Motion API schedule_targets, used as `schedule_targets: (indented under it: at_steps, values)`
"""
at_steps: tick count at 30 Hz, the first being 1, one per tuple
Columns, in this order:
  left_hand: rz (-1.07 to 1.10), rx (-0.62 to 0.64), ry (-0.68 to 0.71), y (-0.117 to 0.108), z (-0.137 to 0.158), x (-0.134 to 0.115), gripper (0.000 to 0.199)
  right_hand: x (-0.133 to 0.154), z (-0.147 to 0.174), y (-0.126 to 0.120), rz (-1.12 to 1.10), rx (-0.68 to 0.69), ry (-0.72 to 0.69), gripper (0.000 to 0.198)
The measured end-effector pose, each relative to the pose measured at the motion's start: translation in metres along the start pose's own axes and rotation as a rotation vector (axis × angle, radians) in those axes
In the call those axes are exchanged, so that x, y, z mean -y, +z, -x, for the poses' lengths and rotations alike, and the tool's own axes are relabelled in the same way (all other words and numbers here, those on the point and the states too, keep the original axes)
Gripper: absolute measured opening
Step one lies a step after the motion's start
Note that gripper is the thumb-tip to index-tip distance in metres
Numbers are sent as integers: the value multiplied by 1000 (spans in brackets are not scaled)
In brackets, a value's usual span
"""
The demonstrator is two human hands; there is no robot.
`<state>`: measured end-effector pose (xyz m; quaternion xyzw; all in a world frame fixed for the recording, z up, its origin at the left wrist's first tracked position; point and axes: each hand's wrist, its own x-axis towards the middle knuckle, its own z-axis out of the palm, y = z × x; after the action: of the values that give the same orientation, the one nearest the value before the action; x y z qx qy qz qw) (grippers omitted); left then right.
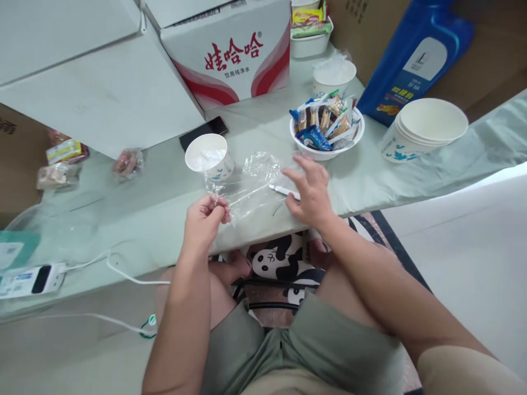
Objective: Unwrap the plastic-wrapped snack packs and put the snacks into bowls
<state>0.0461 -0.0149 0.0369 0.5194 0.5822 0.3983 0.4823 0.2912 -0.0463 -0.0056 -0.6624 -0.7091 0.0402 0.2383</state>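
My left hand (pixel 208 214) is closed, pinching the near left edge of a clear plastic bag (pixel 249 200) that lies crumpled on the covered table. To its right, my right hand (pixel 308 192) hovers with the fingers spread. Below those fingers lies a slim white-and-metal tool (pixel 284 191), perhaps a knife; its far end is hidden by the hand, and I see no grip on it. A paper cup (pixel 222 166) with clear plastic inside stands just beyond my left hand. Behind my right hand is a white bowl (pixel 319 154) full of wrapped snacks.
A stack of paper cups (pixel 415 137) and a blue bottle (pixel 415 60) stand at right. White cartons (pixel 102 82) and a red-and-white box (pixel 230 60) line the back. A dark phone (pixel 206 131) lies behind the cup. A white power bank (pixel 45 278) with a cable is at left.
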Motion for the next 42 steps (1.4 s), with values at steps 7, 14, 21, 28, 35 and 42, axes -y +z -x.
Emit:
schedule_targets:
  at_steps: [7,14,21,28,35,42]
  values:
    - [108,227,-108,14,49,-24,17,36,12,4,-199,-9,-199,31]
    - [-97,105,129,-18,13,-15,80,10,26,-3,-468,-15,-405,23]
    - [-304,527,101,-5,-20,12,44,-10,36,-2,-487,49,-405,26]
    - [-291,526,92,-25,-22,19,23,-25,37,-6,-535,-35,-266,30]
    - [-173,497,-10,-36,-27,23,40,-29,33,-1,-585,-151,22,45]
    - [-170,173,-136,-25,-34,26,47,-29,29,3,-450,-225,272,47]
